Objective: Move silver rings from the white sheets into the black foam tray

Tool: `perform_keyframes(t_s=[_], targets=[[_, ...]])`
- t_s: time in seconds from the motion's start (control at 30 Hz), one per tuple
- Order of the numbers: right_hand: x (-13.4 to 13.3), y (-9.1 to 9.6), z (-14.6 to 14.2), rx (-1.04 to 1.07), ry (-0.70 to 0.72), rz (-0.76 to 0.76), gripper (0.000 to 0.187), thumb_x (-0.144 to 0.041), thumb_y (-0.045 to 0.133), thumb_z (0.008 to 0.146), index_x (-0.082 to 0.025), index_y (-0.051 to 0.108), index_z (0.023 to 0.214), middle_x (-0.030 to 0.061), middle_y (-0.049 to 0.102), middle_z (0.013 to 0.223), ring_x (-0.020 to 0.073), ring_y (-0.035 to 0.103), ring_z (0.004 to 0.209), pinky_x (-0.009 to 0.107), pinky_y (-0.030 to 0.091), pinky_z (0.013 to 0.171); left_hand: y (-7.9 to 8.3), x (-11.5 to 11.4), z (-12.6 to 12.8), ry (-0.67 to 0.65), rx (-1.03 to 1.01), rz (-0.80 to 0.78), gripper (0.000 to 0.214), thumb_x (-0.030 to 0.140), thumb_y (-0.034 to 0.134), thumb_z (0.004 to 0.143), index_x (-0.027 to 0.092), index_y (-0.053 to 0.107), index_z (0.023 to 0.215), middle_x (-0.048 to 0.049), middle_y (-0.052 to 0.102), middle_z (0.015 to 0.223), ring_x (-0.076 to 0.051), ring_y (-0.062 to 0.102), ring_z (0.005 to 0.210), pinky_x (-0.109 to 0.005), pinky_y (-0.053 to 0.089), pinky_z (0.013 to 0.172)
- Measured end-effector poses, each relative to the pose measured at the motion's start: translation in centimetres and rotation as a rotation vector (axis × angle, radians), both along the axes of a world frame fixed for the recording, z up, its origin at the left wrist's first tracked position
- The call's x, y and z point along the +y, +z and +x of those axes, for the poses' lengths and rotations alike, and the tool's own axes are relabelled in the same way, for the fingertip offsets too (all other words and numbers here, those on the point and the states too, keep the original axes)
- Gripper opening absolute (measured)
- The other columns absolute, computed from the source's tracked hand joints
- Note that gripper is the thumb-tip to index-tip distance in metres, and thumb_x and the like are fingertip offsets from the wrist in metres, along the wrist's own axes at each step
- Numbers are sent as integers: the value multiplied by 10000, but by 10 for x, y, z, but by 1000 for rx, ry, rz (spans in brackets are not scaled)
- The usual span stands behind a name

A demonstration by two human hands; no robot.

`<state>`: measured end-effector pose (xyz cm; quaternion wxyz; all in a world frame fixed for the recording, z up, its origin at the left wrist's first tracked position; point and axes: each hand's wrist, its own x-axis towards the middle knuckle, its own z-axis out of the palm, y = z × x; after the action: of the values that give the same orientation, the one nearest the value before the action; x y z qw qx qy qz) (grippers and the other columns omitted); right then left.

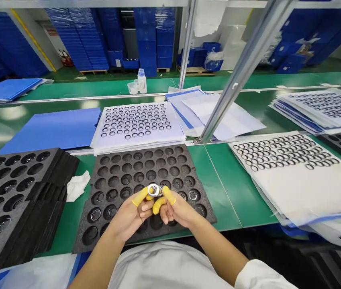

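- While I pinch a shiny metal ring (154, 190) at my fingertips, my hands hover over a black foam tray (194, 188) near the front edge of a green desk (227, 188).
- My left hand (129, 216) and right hand (179, 210) are both closed, meeting at the knuckles and gripping the ring from either side. A second ring may sit just behind it, but it is too small to tell.
- Yellow finger cots (140, 196) cover several of my fingers.
- Loose rings (193, 195) sit in some of the round holes of the tray nearest me.
- At the desk's left side, stacked foam trays (52, 188) stand beside my tray, with a crumpled white cloth (77, 186) between them.
- Beyond my hands, rows of rings lie on a pile of white sheets (110, 140), with a blue board (52, 130) to its left.
- Toward the right edge, a second ring-covered pile (293, 188) lies near loose papers (218, 116).
- At the far edge stand a plastic bottle (141, 82) and a cup (132, 88), with blue crates (146, 40) stacked beyond the desk.
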<state>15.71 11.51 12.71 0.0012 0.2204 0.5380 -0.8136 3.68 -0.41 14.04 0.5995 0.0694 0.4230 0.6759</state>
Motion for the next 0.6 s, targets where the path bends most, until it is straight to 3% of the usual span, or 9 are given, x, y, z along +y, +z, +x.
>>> perform_keyframes(t_s=[0.13, 0.37, 0.6], targets=[[-21, -1, 34, 74, -66, -88, 720, -767, 756, 715, -193, 563, 1105, -81, 579, 549, 70, 473, 371, 168, 239, 379, 5, -15, 33, -45, 30, 4, 393, 469, 904, 713, 149, 682, 758, 68, 349, 588, -68, 283, 533, -179, 328, 487], [-44, 2, 72, 73, -184, -153, 700, -867, 592, 769, -219, 504, 1017, -78, 580, 528, 86, 490, 347, 178, 219, 370, 7, -33, 64, -104, 46, 2, 448, 523, 925, 657, 150, 721, 800, 66, 352, 589, -65, 280, 535, -178, 321, 493], [-44, -3, 80, -73, -371, -126, 598, -768, 683, 766, -224, 494, 928, -93, 580, 549, 53, 417, 320, 187, 154, 367, -3, -33, 72, -133, 58, -20, 398, 529, 846, 764, 172, 672, 789, 58, 360, 618, -72, 268, 538, -182, 306, 486]])
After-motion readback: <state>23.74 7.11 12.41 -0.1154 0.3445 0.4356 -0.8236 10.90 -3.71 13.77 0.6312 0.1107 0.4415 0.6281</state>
